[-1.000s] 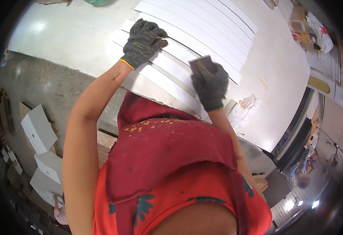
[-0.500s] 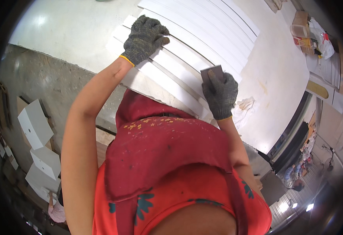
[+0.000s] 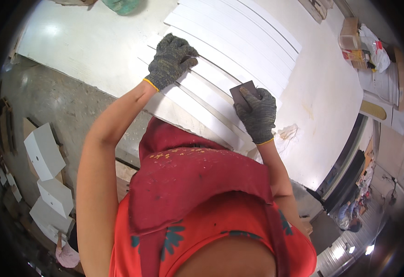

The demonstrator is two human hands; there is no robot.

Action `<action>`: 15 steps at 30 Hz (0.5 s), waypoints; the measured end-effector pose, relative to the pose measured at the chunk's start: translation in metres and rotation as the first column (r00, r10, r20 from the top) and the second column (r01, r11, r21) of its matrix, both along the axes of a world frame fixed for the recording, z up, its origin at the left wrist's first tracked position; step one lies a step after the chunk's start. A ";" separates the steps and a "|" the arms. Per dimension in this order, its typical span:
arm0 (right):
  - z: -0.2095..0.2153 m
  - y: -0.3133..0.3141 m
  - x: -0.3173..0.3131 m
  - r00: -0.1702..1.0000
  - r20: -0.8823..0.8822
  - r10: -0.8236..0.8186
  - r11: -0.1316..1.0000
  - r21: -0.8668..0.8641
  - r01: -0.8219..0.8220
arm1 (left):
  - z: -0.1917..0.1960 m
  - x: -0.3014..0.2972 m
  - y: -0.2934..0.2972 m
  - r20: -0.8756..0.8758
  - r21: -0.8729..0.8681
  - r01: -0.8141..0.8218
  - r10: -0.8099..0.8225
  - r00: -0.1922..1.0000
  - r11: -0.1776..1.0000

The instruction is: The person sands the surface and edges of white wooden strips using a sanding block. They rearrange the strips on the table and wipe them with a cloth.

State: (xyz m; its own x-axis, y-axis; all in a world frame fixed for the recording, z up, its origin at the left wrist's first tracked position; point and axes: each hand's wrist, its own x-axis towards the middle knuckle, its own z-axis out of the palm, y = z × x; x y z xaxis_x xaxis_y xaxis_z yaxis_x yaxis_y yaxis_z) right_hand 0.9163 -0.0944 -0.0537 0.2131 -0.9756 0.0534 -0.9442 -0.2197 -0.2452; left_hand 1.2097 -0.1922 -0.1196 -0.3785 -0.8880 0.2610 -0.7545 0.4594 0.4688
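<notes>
My left hand point(image 3: 170, 62), in a dark grey knit glove with a yellow cuff, bends its fingers and thumb over a narrow white strip point(image 3: 211, 73) on the table and grips it. My right hand point(image 3: 258, 115), gloved the same way, holds a dark brown, flat sanding pad point(image 3: 242, 93). The pad lies over the right part of the strips, its underside hidden. Several long white strips lie side by side on a slant, with gaps between those nearest me. Beyond my hands, more white strips point(image 3: 239, 34) lie close together.
The white worktable point(image 3: 322, 134) has its near edge at my apron. A crumpled white cloth point(image 3: 287, 134) rests right of my right hand. A green bundle point(image 3: 121, 4) is at the far edge. Boxes and a plastic bag point(image 3: 382, 55) stand far right; white panels point(image 3: 45, 150) stand left, near another person point(image 3: 67, 255).
My right hand has shifted slightly left with the sanding pad, which is now turned at a different angle. My left hand keeps its place on the strips. The view has tilted a little.
</notes>
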 end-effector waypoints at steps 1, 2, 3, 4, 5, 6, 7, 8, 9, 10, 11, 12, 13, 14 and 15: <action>-0.001 -0.007 -0.003 0.999 0.037 -0.004 0.999 -0.036 0.005 | -0.003 0.001 -0.001 -0.055 -0.048 -0.033 0.030 0.998 0.998; -0.001 -0.016 -0.012 0.997 0.074 -0.006 0.997 -0.071 0.011 | -0.003 0.004 -0.008 -0.104 -0.077 -0.126 0.117 0.988 0.989; -0.001 -0.024 -0.022 0.994 0.112 -0.003 0.995 -0.103 0.015 | -0.004 0.005 -0.015 -0.155 -0.100 -0.221 0.205 0.966 0.970; 0.001 -0.032 -0.032 0.998 0.057 -0.026 0.987 -0.155 0.034 | -0.004 0.008 -0.023 -0.210 -0.112 -0.311 0.284 0.936 0.944; -0.006 -0.042 -0.047 0.996 0.073 -0.060 0.984 -0.163 0.071 | -0.004 0.010 -0.035 -0.233 -0.232 -0.398 0.347 0.909 0.887; -0.015 -0.053 -0.057 0.992 0.091 -0.089 0.980 -0.168 0.104 | -0.013 0.015 -0.050 -0.265 -0.162 -0.464 0.414 0.871 0.871; -0.018 -0.065 -0.062 0.993 0.080 -0.091 0.981 -0.164 0.103 | -0.023 0.019 -0.064 -0.254 -0.106 -0.493 0.456 0.853 0.864; -0.020 -0.077 -0.064 0.993 0.069 -0.092 0.982 -0.160 0.102 | -0.033 0.023 -0.077 -0.241 -0.050 -0.521 0.496 0.835 0.852; -0.024 -0.089 -0.066 0.994 0.057 -0.097 0.982 -0.156 0.105 | -0.034 0.021 -0.087 -0.271 0.080 -0.500 0.501 0.822 0.862; -0.023 -0.101 -0.062 0.992 0.077 -0.095 0.985 -0.135 0.105 | -0.027 0.017 -0.098 -0.279 0.069 -0.507 0.505 0.817 0.859; -0.021 -0.116 -0.057 0.991 0.097 -0.094 0.988 -0.112 0.105 | -0.025 0.017 -0.112 -0.279 0.087 -0.484 0.488 0.827 0.871; -0.020 -0.129 -0.053 0.989 0.115 -0.098 0.990 -0.087 0.108 | -0.023 0.017 -0.126 -0.278 0.108 -0.457 0.468 0.838 0.883; -0.021 -0.142 -0.043 0.989 0.120 -0.091 0.987 -0.119 0.105 | -0.019 0.018 -0.137 -0.277 0.135 -0.420 0.441 0.854 0.897; -0.024 -0.156 -0.035 0.995 0.075 -0.068 0.989 -0.127 0.078 | -0.020 0.018 -0.148 -0.283 0.157 -0.393 0.423 0.861 0.906; -0.027 -0.170 -0.026 0.998 0.030 -0.046 0.990 -0.134 0.049 | -0.022 0.020 -0.159 -0.290 0.180 -0.365 0.404 0.868 0.913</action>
